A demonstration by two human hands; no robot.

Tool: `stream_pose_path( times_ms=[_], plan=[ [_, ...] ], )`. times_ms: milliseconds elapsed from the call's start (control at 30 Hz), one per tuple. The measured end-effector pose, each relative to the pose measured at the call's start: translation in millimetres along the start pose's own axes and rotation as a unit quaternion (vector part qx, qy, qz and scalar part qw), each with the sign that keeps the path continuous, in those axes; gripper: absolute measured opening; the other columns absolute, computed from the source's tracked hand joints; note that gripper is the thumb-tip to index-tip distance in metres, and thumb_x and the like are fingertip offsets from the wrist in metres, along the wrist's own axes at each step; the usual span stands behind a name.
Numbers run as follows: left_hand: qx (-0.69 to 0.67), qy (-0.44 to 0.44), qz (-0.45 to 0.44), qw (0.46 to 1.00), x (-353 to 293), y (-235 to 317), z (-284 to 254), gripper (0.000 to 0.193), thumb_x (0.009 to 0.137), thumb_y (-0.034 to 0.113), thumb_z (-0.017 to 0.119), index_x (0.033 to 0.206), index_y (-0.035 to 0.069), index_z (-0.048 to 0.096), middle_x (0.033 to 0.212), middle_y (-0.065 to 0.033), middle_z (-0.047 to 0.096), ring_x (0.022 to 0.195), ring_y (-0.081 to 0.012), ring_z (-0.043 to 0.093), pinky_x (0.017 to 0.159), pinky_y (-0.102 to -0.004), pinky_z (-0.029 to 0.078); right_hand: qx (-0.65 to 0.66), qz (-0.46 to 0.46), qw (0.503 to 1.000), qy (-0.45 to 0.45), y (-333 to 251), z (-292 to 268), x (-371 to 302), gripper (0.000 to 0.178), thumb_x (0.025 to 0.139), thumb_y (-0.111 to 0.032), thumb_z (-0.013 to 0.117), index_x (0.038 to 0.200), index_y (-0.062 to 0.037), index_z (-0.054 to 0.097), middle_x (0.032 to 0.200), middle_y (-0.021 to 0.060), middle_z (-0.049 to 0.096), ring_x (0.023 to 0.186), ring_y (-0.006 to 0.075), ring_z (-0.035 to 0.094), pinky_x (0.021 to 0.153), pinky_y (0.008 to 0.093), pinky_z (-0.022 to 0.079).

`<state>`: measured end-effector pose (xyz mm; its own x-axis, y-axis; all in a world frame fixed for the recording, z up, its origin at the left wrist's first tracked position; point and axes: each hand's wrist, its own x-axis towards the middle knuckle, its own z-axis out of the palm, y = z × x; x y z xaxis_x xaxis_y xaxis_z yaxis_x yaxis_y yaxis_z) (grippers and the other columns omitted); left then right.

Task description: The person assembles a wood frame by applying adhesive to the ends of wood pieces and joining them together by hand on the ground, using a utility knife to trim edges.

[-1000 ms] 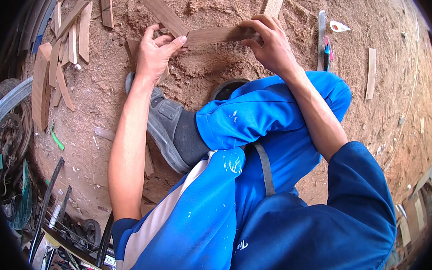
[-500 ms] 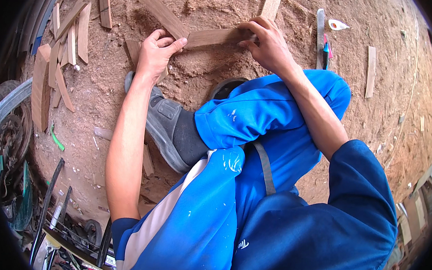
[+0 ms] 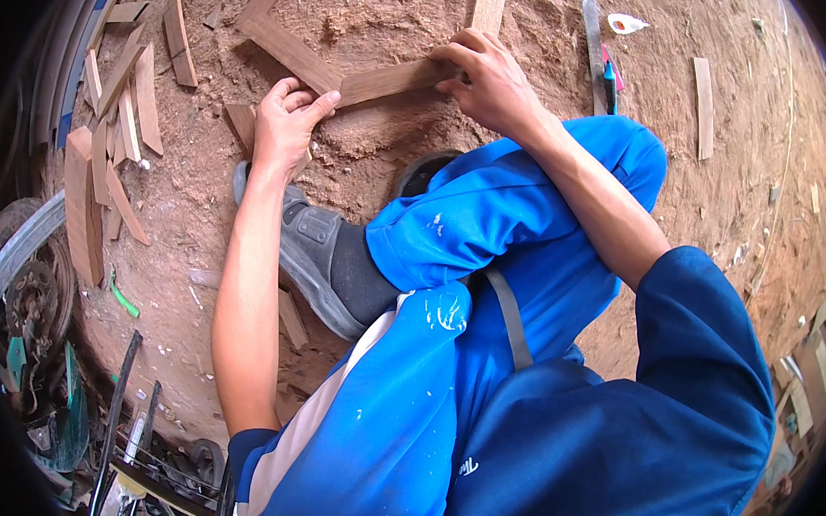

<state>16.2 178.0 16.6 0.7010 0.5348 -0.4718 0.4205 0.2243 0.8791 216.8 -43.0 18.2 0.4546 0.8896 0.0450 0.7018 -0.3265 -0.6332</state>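
Observation:
Several flat wooden strips meet end to end at angles, forming part of a frame on the sandy ground at the top. My left hand (image 3: 290, 125) is closed, thumb and fingers pinching the corner where a brown left strip (image 3: 289, 53) meets the near strip (image 3: 388, 82). My right hand (image 3: 495, 81) is closed on the near strip's other end, where a paler strip (image 3: 490, 3) runs away from me. Its fingers partly hide that joint. Upper parts of the frame run out of view.
Loose wooden offcuts (image 3: 146, 99) lie at the left. A long metal blade (image 3: 595, 58), a blue-and-black tool (image 3: 610, 85) and a white glue bottle (image 3: 626, 24) rest at the right, near a single wooden strip (image 3: 704, 108). Bicycle-like parts (image 3: 151, 463) crowd the lower left.
The view has turned slightly, so the offcuts sit lower and the bottle higher. More of the frame's left side shows. Both hands keep their hold on the near strip.

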Motion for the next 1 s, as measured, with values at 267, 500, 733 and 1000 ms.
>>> stream_pose_path(
  times_ms=[267, 500, 733, 1000],
  plan=[
    [0.002, 0.004, -0.016, 1.000, 1.3, -1.2, 1.0, 0.039, 0.088, 0.003, 0.081, 0.117, -0.007, 0.057, 0.100, -0.0155, 0.073, 0.090, -0.0163, 0.070, 0.081, -0.0273, 0.057, 0.003, 0.003, 1.000, 0.018, 1.6, 4.6, -2.7, 0.038, 0.077, -0.006, 0.078, 0.115, -0.0062, 0.071, 0.109, 0.0138, 0.063, 0.107, 0.0356, 0.061, 0.095, 0.0446, 0.051],
    [0.008, 0.001, -0.022, 1.000, 1.0, -1.8, 1.4, 0.038, 0.088, 0.004, 0.081, 0.116, -0.007, 0.057, 0.098, -0.0150, 0.073, 0.088, -0.0156, 0.070, 0.081, -0.0269, 0.057, -0.004, 0.012, 1.000, 0.025, 1.9, 7.0, -4.5, 0.039, 0.076, -0.007, 0.079, 0.114, -0.0063, 0.071, 0.110, 0.0136, 0.064, 0.107, 0.0351, 0.062, 0.095, 0.0440, 0.051],
    [0.020, -0.015, -0.012, 1.000, 1.0, -4.0, -0.7, 0.041, 0.093, 0.013, 0.079, 0.121, -0.007, 0.057, 0.104, -0.0138, 0.072, 0.092, -0.0148, 0.069, 0.084, -0.0263, 0.058, -0.003, 0.022, 1.000, 0.015, -1.0, 3.9, -3.5, 0.034, 0.078, -0.009, 0.079, 0.111, -0.0063, 0.072, 0.111, 0.0147, 0.062, 0.110, 0.0362, 0.061, 0.096, 0.0449, 0.053],
    [-0.013, -0.011, -0.024, 1.000, 0.7, -3.7, -2.1, 0.046, 0.093, 0.007, 0.078, 0.126, -0.010, 0.052, 0.099, -0.0163, 0.073, 0.086, -0.0163, 0.070, 0.078, -0.0270, 0.058, -0.005, 0.026, 1.000, 0.012, -4.0, 1.6, -1.5, 0.035, 0.077, -0.008, 0.079, 0.112, -0.0062, 0.071, 0.111, 0.0159, 0.061, 0.111, 0.0373, 0.060, 0.097, 0.0456, 0.053]
  ],
)
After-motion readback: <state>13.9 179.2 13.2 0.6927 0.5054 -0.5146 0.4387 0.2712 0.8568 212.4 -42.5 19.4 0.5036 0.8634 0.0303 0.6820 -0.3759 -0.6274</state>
